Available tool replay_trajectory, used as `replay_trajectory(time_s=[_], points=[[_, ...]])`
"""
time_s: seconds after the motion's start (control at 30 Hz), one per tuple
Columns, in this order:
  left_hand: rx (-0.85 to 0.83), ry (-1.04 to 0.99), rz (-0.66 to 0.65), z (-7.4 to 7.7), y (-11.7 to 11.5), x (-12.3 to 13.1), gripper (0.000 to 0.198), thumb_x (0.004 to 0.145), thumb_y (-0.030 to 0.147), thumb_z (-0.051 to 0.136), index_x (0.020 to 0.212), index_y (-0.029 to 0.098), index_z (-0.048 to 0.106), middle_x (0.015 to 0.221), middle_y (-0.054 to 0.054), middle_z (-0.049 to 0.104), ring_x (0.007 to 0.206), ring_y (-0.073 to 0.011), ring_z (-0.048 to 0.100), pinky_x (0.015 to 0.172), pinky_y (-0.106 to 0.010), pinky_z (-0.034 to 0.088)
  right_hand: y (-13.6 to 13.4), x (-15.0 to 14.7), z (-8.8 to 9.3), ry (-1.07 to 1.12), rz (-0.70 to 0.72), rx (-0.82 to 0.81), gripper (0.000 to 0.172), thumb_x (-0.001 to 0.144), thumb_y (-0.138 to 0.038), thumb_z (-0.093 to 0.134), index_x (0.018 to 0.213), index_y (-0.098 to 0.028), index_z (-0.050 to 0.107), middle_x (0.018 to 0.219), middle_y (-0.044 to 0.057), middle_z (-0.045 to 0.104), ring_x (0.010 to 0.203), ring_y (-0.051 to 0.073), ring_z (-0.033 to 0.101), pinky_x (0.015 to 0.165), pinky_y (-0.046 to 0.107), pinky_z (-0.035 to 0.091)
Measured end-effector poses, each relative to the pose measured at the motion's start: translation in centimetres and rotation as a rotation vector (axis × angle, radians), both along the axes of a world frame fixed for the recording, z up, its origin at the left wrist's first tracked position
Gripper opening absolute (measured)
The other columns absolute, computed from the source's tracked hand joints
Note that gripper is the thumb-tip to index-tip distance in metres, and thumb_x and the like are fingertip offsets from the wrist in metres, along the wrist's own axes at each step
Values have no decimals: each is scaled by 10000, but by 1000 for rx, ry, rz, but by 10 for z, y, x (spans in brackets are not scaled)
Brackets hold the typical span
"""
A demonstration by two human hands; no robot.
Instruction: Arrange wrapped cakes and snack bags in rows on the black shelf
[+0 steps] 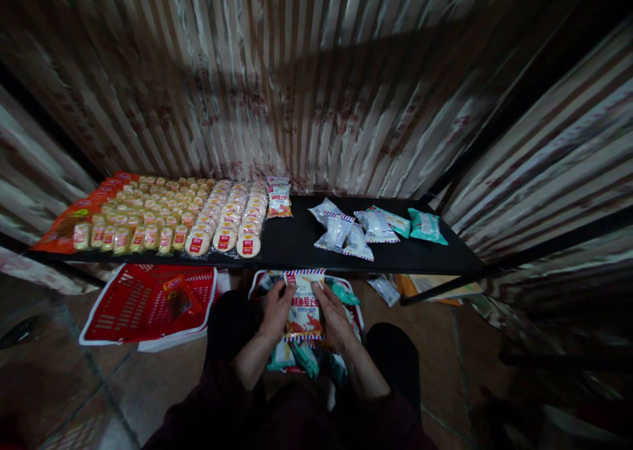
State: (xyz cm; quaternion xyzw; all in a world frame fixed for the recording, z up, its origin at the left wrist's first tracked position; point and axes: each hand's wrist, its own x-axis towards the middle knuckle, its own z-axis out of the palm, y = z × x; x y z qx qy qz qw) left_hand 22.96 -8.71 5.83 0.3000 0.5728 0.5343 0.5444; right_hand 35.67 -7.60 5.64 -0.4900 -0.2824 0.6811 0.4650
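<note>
Between both palms I grip a white snack packet (304, 311) with red and blue striped ends and a picture of food on its front. My left hand (277, 311) closes on one side edge, my right hand (334, 315) on the other. The packet is above a red basket (360, 311) filled with teal and white snack packets (281, 356). Up on the black shelf (291, 242), a similar white packet (279, 199) stands at the end of the rows of round wrapped crackers (225, 239).
Rows of small yellow-wrapped snacks (143, 239) and an orange bag (74, 216) fill the shelf's left. Loose silver packets (341, 232) and teal packets (428, 227) lie on its right. Below left is another red basket (128, 305). A striped curtain (306, 74) hangs behind.
</note>
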Motion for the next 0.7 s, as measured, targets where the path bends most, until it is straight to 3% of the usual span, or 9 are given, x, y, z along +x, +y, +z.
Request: replay_trajectory(time_s=[0.2, 0.3, 0.43, 0.7], points=[[107, 118, 49, 2, 10, -7, 246, 777, 406, 579, 822, 170, 631, 780, -17, 666, 715, -150, 605, 666, -248, 467, -10, 4, -3, 32, 169, 97, 471, 702, -406, 750, 1122, -236, 618, 944, 38, 738, 864, 217, 697, 772, 339, 557], [124, 157, 50, -4, 14, -8, 248, 786, 411, 570, 792, 168, 622, 760, -16, 653, 702, -142, 593, 644, -235, 455, -11, 4, -5, 32, 174, 122, 539, 646, -388, 792, 1128, -232, 607, 982, 46, 731, 881, 226, 691, 796, 359, 547], [162, 169, 67, -7, 17, -8, 260, 776, 419, 587, 827, 168, 628, 793, -27, 668, 739, -153, 608, 667, -251, 467, -11, 4, -8, -32, 177, 128, 479, 659, -427, 773, 1069, -233, 623, 1017, 45, 725, 874, 227, 687, 790, 357, 539], [125, 107, 97, 5, 14, -11, 331, 754, 475, 614, 877, 170, 655, 863, -59, 689, 791, -178, 629, 707, -277, 483, -9, 2, -8, -80, 135, 141, 433, 684, -477, 744, 1030, -239, 638, 1001, 34, 726, 842, 227, 682, 793, 373, 525]])
